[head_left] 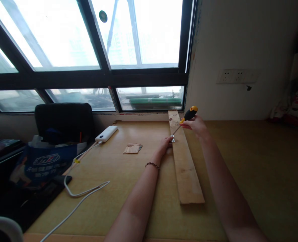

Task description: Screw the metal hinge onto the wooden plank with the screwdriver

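A long wooden board (186,168) lies lengthwise on the table, its far end near the window. A small shiny metal plate (172,138), too small to identify surely, rests on the board's left edge. My left hand (165,145) pinches this plate at the edge, its fingers closed. Gripped in my right hand (195,126) is a screwdriver (189,113) with a black and yellow handle. The screwdriver slants down to the left, and its tip meets the plate. Whether a screw sits under the tip cannot be made out.
A torn cardboard piece (132,148) with several screws (140,147) lies left of the board. Further left are a white power bank (106,133) and its white cable (88,192). A blue bag (48,161) and black chair (63,117) stand beyond the table's left edge.
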Demonstrator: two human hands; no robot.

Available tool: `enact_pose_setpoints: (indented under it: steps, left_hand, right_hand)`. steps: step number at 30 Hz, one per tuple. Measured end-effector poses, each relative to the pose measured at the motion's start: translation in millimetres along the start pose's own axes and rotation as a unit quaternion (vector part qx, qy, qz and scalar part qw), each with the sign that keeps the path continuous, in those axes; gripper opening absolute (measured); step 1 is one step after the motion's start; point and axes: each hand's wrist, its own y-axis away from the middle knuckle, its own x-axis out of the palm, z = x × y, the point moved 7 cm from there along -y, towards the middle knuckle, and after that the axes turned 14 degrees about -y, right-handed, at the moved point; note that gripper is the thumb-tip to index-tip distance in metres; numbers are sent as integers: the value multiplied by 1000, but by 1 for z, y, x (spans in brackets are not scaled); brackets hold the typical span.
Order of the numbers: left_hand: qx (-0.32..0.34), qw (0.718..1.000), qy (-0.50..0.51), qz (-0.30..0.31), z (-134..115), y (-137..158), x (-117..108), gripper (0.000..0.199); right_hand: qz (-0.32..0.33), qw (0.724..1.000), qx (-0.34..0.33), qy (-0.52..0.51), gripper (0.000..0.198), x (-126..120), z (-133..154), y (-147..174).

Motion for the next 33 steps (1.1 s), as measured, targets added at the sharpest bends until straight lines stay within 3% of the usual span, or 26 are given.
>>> enact_pose_setpoints:
  steps: [3,6,12,19,25,33]
  left_hand:
    - [4,1000,21,11,3,-4,0,16]
    - [9,999,49,22,4,-5,2,15]
    - [-20,996,58,60,5,-1,7,20]
    - [-45,997,-43,34,7,-1,0,28]
    - [-54,990,-124,34,4,0,-2,31]
    - [-5,989,-143,23,3,-6,-5,31]
  right_hand:
    - [-1,1000,-2,-7,15,-1,0,-1]
    - [-52,996,-38,62,18,-7,-1,-4]
    - [-142,951,-144,234,35,-14,10,0]
    - [-163,920,-165,316,36,-18,23,5]
    - [-129,935,-149,294,32,-9,18,6]
    - [-137,926,-155,315,30,-6,20,9]
